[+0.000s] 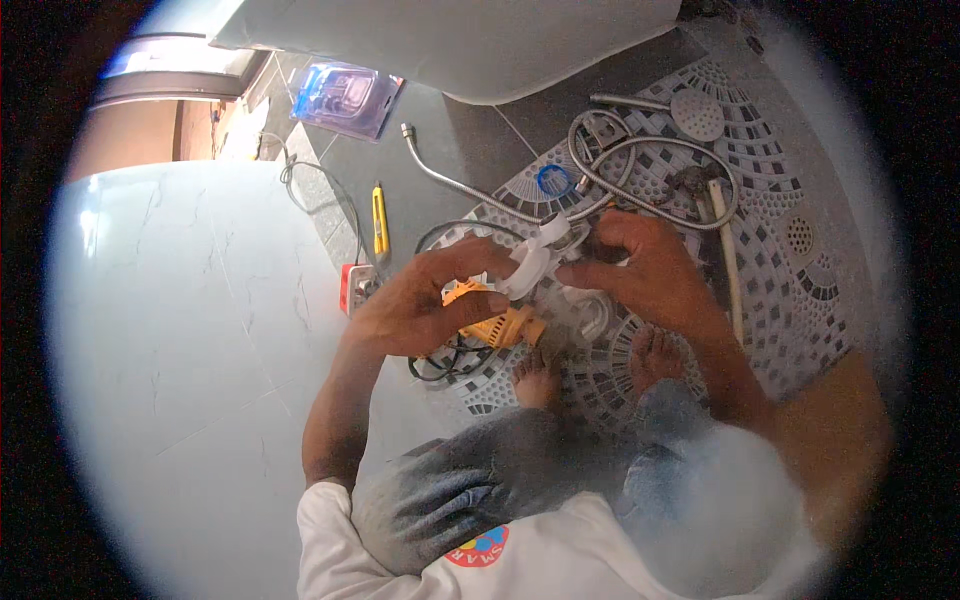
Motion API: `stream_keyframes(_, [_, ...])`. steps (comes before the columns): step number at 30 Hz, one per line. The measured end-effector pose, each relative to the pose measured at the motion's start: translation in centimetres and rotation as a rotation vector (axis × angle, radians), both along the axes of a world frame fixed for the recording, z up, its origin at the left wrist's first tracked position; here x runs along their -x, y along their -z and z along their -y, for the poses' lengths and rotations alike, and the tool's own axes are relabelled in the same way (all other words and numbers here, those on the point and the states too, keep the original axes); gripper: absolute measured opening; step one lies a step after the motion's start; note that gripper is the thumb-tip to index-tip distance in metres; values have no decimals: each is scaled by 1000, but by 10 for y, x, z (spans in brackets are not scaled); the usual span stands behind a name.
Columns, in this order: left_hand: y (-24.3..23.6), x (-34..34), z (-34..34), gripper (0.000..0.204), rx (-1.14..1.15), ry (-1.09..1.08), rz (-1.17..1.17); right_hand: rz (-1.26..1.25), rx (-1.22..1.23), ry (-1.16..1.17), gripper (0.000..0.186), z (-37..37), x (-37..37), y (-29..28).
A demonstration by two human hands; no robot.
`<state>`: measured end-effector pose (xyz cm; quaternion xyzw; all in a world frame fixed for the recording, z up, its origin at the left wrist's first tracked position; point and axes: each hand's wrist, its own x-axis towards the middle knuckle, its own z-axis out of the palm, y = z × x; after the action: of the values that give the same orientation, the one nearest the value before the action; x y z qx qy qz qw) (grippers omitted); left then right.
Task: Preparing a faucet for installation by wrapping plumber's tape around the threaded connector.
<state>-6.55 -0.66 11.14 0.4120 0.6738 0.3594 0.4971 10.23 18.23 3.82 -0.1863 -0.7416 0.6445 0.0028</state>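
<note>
the left hand has its grip closed, thumb against fingers, on a loose white piece that hangs between the two hands, above the floor; the right hand meets the other end with thumb and forefinger curled, near a silvery fitting, though i cannot tell which of them its grip pinches; if either grip slackens, the white piece could slip down, and an uneven pull could crease or tear it, since it looks thin; beneath the left hand lies a yellow power tool, its black cord looped near a bare foot, where a shifted step could snag it; just beyond the right hand a coiled metal hose spreads over the mosaic floor, and a forearm brushing it could drag it along; farther out, a blue ring, a shower head and a yellow cutter lie apart.
</note>
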Motion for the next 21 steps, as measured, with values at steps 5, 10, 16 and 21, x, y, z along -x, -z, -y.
stream_keyframes(5, [7, 10, -1, 36, 199, -5, -17, -8, -102, -21, 32, 1, 0, -12])
stream_keyframes(10, [10, -3, -10, 53, 121, -173, -63, -104, -121, -85, 31, 9, -2, -4])
stream_keyframes(16, [22, 1, -21, 56, 166, -123, -60, -231, -225, -257, 33, 21, -1, -6])
stream_keyframes(21, [30, -7, -28, 33, 104, -118, -69, -165, -102, -292, 33, 27, 5, -5])
